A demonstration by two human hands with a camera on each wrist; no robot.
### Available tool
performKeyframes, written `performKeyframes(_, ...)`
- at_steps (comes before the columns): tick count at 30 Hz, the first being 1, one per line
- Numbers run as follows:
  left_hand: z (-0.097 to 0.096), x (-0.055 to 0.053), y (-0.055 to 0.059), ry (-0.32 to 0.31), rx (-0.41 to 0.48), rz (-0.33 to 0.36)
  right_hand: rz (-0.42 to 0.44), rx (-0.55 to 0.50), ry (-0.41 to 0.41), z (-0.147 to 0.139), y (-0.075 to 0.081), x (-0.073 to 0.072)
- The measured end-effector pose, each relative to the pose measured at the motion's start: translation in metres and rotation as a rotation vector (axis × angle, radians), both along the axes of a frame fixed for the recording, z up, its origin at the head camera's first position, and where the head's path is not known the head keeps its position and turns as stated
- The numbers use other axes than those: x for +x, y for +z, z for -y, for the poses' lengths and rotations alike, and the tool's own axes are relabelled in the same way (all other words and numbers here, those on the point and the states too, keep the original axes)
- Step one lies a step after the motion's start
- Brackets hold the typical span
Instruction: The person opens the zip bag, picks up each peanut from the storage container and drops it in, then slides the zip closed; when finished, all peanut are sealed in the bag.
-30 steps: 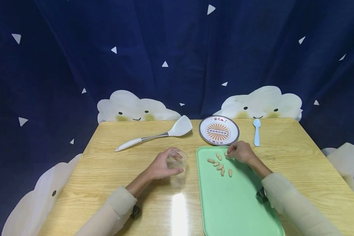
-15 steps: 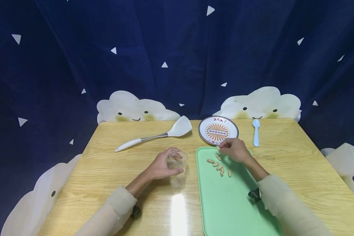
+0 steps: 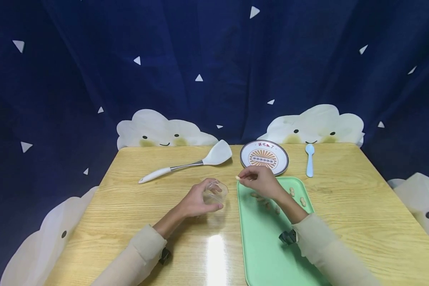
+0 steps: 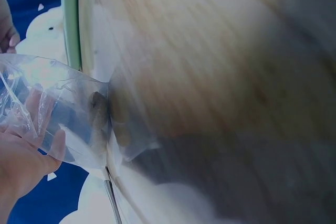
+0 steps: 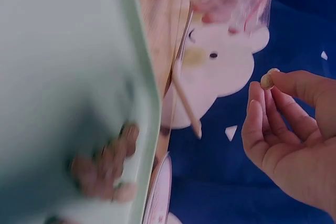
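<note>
My left hand (image 3: 196,201) grips a clear plastic bag (image 4: 76,111), fingers and thumb spread around its mouth. In the left wrist view brownish, peanut-like shapes (image 4: 97,109) lie at the bag's lower end over the wooden table. Between thumb and fingertips my right hand (image 3: 262,183) pinches a peanut (image 5: 267,81). It is over the far left corner of the green tray (image 3: 266,258), a little to the right of the bag. Several peanuts (image 3: 302,201) lie on the tray, some partly hidden under the right hand and wrist.
A white spatula (image 3: 218,153) with a metal shaft lies behind the left hand. Just beyond the tray sits a round patterned plate (image 3: 248,153), partly overlapped by the right hand. A light blue spoon (image 3: 310,161) lies at the back right. Behind the table hangs a dark blue curtain (image 3: 214,51).
My right hand has lifted the peanut from the tray's far end and carried it left toward the bag, uncovering two peanuts on the right. The left hand and bag have stayed in place.
</note>
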State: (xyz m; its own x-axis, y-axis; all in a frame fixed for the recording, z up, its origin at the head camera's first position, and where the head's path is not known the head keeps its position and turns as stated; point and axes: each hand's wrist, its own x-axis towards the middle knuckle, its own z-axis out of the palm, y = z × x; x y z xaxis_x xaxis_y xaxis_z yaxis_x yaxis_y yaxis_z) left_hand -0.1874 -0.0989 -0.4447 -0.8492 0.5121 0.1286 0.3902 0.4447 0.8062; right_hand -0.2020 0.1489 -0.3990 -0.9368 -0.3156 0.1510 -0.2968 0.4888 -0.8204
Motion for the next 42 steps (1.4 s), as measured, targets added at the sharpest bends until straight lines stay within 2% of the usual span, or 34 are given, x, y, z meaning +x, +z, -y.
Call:
performKeyframes(8,-0.002,-0.001,-0.001,-0.027,-0.003,-0.010,-0.043,0.014,0.098,0.030,0.004,0.010)
performKeyframes(16,-0.003,0.000,0.002,0.012,-0.040,0.008,-0.097,0.016,0.128,0.044,0.001,0.014)
performKeyframes(19,-0.003,-0.001,0.001,0.000,-0.037,-0.008,-0.093,0.008,0.128,0.043,0.001,0.014)
performKeyframes(24,-0.002,-0.002,-0.002,-0.025,-0.011,-0.018,-0.080,0.039,0.093,0.031,0.004,0.013)
performKeyframes(32,-0.001,-0.002,-0.002,-0.011,0.004,-0.010,-0.069,0.074,0.046,0.003,0.003,0.007)
performKeyframes(38,0.000,-0.001,0.000,-0.007,0.000,-0.003,-0.067,0.114,0.008,-0.018,-0.008,-0.001)
performKeyframes(42,0.000,0.000,0.000,0.001,-0.013,0.004,-0.024,0.143,-0.038,-0.034,-0.019,-0.005)
